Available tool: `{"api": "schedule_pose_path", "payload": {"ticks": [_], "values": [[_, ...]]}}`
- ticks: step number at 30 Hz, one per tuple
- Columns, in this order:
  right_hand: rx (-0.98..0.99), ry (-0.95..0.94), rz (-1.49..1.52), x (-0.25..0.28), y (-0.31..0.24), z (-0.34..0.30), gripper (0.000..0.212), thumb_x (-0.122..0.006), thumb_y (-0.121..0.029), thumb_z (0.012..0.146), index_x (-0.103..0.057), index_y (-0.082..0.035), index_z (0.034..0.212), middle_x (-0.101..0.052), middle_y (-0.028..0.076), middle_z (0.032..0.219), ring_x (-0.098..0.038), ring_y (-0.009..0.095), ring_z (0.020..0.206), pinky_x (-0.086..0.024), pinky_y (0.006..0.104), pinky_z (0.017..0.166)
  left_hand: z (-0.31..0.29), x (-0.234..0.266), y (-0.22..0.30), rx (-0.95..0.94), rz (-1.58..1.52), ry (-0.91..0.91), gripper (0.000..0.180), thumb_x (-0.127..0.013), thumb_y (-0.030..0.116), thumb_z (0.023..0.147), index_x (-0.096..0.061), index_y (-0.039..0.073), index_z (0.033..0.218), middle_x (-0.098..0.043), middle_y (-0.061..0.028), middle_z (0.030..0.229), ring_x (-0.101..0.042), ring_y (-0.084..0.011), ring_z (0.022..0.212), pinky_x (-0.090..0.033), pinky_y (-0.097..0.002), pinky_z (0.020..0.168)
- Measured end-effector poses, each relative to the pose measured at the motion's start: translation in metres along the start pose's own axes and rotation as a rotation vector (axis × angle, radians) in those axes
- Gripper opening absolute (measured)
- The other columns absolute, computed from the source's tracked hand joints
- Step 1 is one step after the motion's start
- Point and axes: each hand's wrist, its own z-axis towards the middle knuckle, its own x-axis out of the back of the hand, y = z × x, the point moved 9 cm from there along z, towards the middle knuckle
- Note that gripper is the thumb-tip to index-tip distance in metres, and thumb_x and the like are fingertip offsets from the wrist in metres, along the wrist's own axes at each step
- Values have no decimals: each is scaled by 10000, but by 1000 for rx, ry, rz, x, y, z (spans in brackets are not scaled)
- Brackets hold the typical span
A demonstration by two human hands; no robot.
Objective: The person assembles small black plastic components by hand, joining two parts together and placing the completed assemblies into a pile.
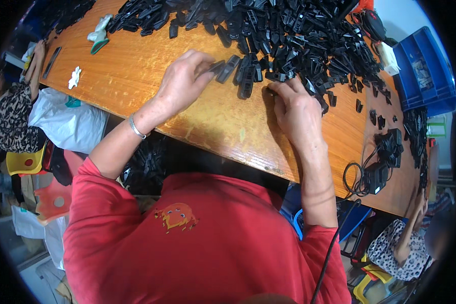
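Observation:
Across the far side of the wooden table lies a big heap of black plastic parts (299,35), long narrow pieces mixed with small ones. My left hand (182,83) is just left of the heap's near edge. Its thumb and fingers close on a black plastic part (216,67), slightly blurred. Beside that part lie another dark elongated piece (228,69) and a longer black piece (247,81). My right hand (300,109) rests at the heap's near edge with curled fingers. Its fingertips are among small black parts, and what they grip is hidden.
A white glove with green cuff (100,33) and a white cut-out shape (74,77) lie at left. Black adapters with cables (376,177) sit at right, below a blue bin (425,73). Other people work at both sides. A white plastic bag (68,121) hangs at the left edge.

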Motion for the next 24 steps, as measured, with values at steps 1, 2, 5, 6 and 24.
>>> {"api": "schedule_pose_path", "payload": {"ticks": [1,2,5,6,24], "values": [[8,-57,-5,-7,-2,-2,123,-725,-168,980,-790,-114,1068,-699,181,1080,-742,411,760,-602,505,667,0,0,-2,1,3,1,338,-792,8,896,-712,12,1224,-657,-109,987,-645,-208,793,-540,-362,746],[15,-113,-10,-14,-4,-3,111,-730,-191,989,-787,-118,1049,-683,175,1067,-737,410,751,-597,505,662,0,-1,-3,2,23,-15,314,-796,17,895,-712,14,1197,-660,-109,971,-650,-218,793,-536,-366,739],[-5,-100,-5,-15,-3,-3,91,-742,-181,976,-772,-99,1001,-655,146,1042,-736,395,779,-594,500,701,0,0,-1,-31,71,-26,249,-800,26,887,-699,14,1114,-664,-118,951,-663,-255,803,-533,-381,730],[-13,-100,23,-16,-1,-3,86,-752,-170,965,-766,-88,988,-654,139,1049,-739,389,810,-595,496,726,-2,2,3,-62,98,-21,211,-799,25,880,-686,13,1058,-665,-127,946,-671,-281,814,-532,-391,729],[-71,-76,422,-2,-13,-5,183,-732,-81,993,-782,-50,1166,-755,194,973,-750,372,877,-583,421,778,-60,1,66,-443,58,-176,237,-818,37,856,-671,46,1043,-653,-113,1073,-655,-338,1004,-549,-427,853]]}}
